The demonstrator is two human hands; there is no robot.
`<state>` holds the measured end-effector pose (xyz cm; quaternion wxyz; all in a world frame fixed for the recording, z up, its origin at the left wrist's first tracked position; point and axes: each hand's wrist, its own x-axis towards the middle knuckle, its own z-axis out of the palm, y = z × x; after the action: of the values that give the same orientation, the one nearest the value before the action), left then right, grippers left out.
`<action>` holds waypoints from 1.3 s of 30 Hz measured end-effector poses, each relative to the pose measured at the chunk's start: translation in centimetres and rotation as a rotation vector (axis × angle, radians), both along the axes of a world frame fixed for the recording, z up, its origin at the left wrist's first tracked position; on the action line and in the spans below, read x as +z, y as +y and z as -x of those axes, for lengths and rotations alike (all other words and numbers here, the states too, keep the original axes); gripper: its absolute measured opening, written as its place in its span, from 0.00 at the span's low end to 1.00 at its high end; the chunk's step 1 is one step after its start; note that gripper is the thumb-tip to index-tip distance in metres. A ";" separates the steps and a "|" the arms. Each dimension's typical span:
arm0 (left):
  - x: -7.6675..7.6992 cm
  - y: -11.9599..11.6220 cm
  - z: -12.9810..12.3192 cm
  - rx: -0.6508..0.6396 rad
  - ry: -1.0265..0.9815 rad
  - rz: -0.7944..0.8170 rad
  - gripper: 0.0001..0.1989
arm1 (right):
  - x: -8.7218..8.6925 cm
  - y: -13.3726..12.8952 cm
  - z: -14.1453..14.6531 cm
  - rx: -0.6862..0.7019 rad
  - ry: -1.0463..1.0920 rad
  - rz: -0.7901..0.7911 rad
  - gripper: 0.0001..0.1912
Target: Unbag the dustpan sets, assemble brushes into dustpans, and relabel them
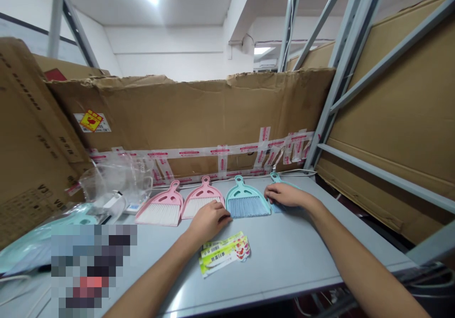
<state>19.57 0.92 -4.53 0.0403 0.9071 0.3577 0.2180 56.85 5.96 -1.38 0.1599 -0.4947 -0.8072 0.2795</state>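
Four dustpans lie side by side on the grey table (pixel 284 261), handles pointing away from the person. From left to right they are pink dustpan one (pixel 174 195), pink dustpan two (pixel 205 187), teal dustpan one (pixel 241 187) and teal dustpan two (pixel 274 177). Each appears to carry a brush, such as the blue brush (pixel 248 206) in teal dustpan one.

Head view, hands: the left hand (pixel 209 221) rests at the lower left corner of teal dustpan one, its fingers (pixel 225 218) curled loosely at that edge. Whether it holds the edge cannot be told. The right hand (pixel 287 195) lies nearly flat over teal dustpan two, open and not closed on anything, its fingertips (pixel 267 194) touching the right edge of the blue brush.

Handling note: these light pans are likely to slide, so contact should stay light and at the rims.

Arm pose: both forearms reach in from the lower corners and converge on the teal pair.

Printed labels (pixel 223 254) lie just below the left hand, apart from it. A clear plastic bag (pixel 117 180) sits beyond pink dustpan one, and a taped cardboard sheet (pixel 192 114) stands behind the row
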 end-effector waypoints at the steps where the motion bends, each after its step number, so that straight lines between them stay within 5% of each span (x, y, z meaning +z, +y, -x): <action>1: 0.0 0.0 -0.1 0.004 0.004 0.001 0.11 | 0.0 -0.1 0.0 -0.004 0.012 0.004 0.17; 11: 0.0 0.2 -0.1 0.036 -0.015 -0.023 0.08 | -1.0 0.1 1.0 -0.094 -0.027 -0.039 0.16; 19: 0.0 0.7 0.9 0.121 -0.047 -0.055 0.22 | -1.4 0.3 1.6 -0.110 -0.058 -0.129 0.11; 39: -1.0 1.4 1.0 0.038 -0.072 -0.053 0.17 | -1.0 0.3 1.7 -0.140 -0.056 -0.085 0.09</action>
<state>18.53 2.36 -5.53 0.0247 0.8925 0.3673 0.2606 55.10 6.30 -2.36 0.1771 -0.5503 -0.7860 0.2190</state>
